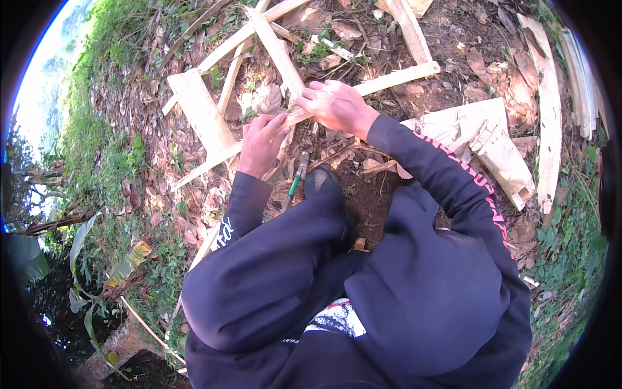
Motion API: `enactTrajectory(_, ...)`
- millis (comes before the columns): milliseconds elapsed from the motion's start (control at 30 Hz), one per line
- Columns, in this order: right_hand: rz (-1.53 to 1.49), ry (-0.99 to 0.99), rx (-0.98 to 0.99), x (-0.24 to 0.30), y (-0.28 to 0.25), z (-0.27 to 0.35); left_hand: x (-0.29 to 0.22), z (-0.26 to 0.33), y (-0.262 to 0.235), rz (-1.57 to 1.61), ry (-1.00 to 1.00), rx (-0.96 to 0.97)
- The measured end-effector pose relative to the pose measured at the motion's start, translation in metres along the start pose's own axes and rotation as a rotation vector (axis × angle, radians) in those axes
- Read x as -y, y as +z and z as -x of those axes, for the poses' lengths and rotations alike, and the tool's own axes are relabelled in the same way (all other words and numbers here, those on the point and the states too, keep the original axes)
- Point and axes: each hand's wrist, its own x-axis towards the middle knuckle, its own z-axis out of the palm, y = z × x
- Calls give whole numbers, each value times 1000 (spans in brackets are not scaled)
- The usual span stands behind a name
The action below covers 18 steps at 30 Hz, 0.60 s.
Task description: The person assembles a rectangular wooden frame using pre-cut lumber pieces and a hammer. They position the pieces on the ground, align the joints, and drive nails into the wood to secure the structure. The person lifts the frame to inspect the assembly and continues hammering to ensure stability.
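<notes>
A long pale wooden strip [398,79] runs slantwise across the ground in front of me, from lower left to upper right. My left hand [261,146] is closed around its middle, fingertips on the top edge. Just to the right, my right hand [338,107] grips the same strip, its fingers bent over the spot where a second wooden slat [275,50] meets it from above. Whether a nail sits between the fingers is too small to tell. A wider board [202,111] touches the strip on the left. Below my hands lies a hammer [297,179] with a green handle, beside my shoe.
More slats [409,31] lie at the top, some joined or crossing. Broad split wood pieces [463,123] rest right of my right forearm, with long curved planks [549,110] beyond. Dry leaves cover the soil; grass [97,142] and plants border the left.
</notes>
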Motion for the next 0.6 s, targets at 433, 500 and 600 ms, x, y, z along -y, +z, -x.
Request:
enactTrajectory(433,8,-16,-63,-3,12,7,-4,2,2,27,-49,32)
enactTrajectory(500,-12,-6,-67,-3,12,7,-5,2,1,32,-39,26)
enactTrajectory(600,4,-22,-91,-5,16,9,-7,-1,2,39,-46,52)
